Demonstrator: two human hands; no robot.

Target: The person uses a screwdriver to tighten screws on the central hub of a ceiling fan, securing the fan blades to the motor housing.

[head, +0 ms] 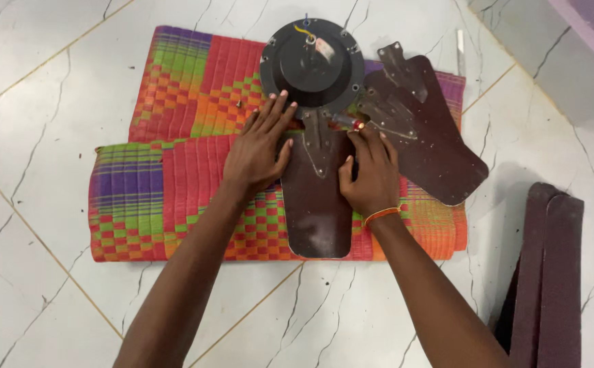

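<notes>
A dark round fan motor housing (312,63) lies on a folded, brightly checked mat (174,170). A brown fan blade (318,211) with a metal bracket points toward me from the motor. My left hand (259,146) lies flat with fingers spread, pressing the mat and the blade's left edge just below the motor. My right hand (370,170) rests on the blade's right side, fingers closed on a small tool with a reddish handle (351,123) near the bracket. Two more brown blades (423,129) lie overlapped to the right of the motor.
The mat lies on a white marble-pattern tiled floor (44,102). Dark brown long pieces (549,272) lean at the lower right. A thin pale stick (460,49) lies on the floor beyond the blades. A purple ledge (593,27) shows top right.
</notes>
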